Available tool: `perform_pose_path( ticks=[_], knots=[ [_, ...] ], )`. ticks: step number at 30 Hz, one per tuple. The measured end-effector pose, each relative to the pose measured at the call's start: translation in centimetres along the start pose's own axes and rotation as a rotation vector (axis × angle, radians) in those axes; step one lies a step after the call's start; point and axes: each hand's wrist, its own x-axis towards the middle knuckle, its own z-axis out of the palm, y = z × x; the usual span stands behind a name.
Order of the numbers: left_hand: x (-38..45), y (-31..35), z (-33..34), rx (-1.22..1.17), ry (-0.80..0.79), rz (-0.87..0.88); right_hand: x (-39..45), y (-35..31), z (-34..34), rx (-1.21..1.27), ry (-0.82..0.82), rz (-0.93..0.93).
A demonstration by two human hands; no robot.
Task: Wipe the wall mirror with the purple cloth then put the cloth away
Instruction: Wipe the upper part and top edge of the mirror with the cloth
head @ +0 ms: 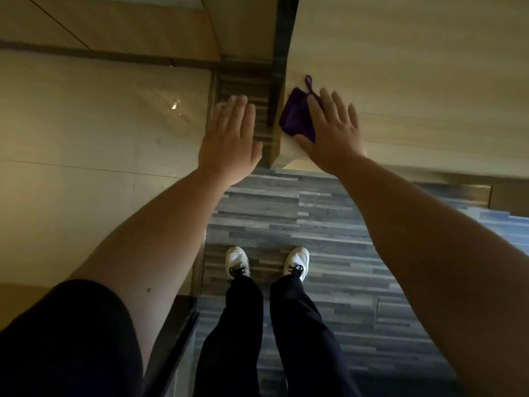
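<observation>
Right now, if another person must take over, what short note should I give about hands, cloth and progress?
Left hand: open, fingers straight, raised toward the glossy panel, holding nothing.
Right hand: open, flat over the cloth against the wooden surface.
Cloth: bunched under the right hand, its loop sticking out above.
Done: cannot tell whether the mirror is wiped.
Left: check the mirror, then store the cloth.

Right hand (pixel 332 133) flat with fingers straight, pressing folded purple cloth (pixel 297 117) against pale wood-grain wall panel (pixel 415 81), cloth's loop upward, left hand (pixel 229 141) open beside it, white shoes (pixel 237 263) on grey striped floor (pixel 329 224) below
</observation>
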Motion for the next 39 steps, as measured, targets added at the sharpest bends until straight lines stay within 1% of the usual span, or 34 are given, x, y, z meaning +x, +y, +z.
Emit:
perform_pose_path(
  ticks=[5,9,12,16,18,21,23,26,30,35,39],
  knots=[
    [-0.2,-0.9,1.6,-0.013,-0.01,-0.021,-0.1,-0.4,2.8,-0.013,0.033,0.031],
    [0.0,-1.6,2.0,-0.011,-0.023,-0.024,0.4,-0.4,2.9,-0.034,0.101,0.039],
    [0.2,-1.9,2.2,-0.012,-0.02,-0.027,0.8,-0.3,3.1,-0.073,0.101,0.041],
    [0.2,-2.0,2.5,-0.024,-0.007,-0.034,0.8,-0.9,3.2,-0.061,0.15,0.044],
    [-0.1,-2.1,2.3,-0.023,0.017,-0.035,0.6,-1.4,2.8,-0.026,0.132,0.041],
    [-0.5,-2.5,0.8,-0.032,0.08,-0.04,0.0,-2.4,1.7,0.05,0.065,0.01],
    [-0.7,-3.0,-1.1,-0.028,0.125,-0.056,-0.7,-3.3,0.5,0.047,0.085,-0.045],
    [-1.2,-4.2,-5.2,0.004,0.191,-0.076,-1.3,-5.1,-2.8,0.031,0.143,-0.115],
    [-2.5,-6.0,-12.1,0.025,0.283,-0.128,-1.3,-8.3,-9.9,-0.032,0.236,-0.19],
    [-6.2,-9.4,-23.8,0.091,0.389,-0.223,-2.2,-13.4,-22.1,-0.11,0.405,-0.312],
    [-10.1,-12.7,-35.1,0.169,0.534,-0.305,-3.5,-18.0,-33.2,-0.198,0.574,-0.383]
  ],
)
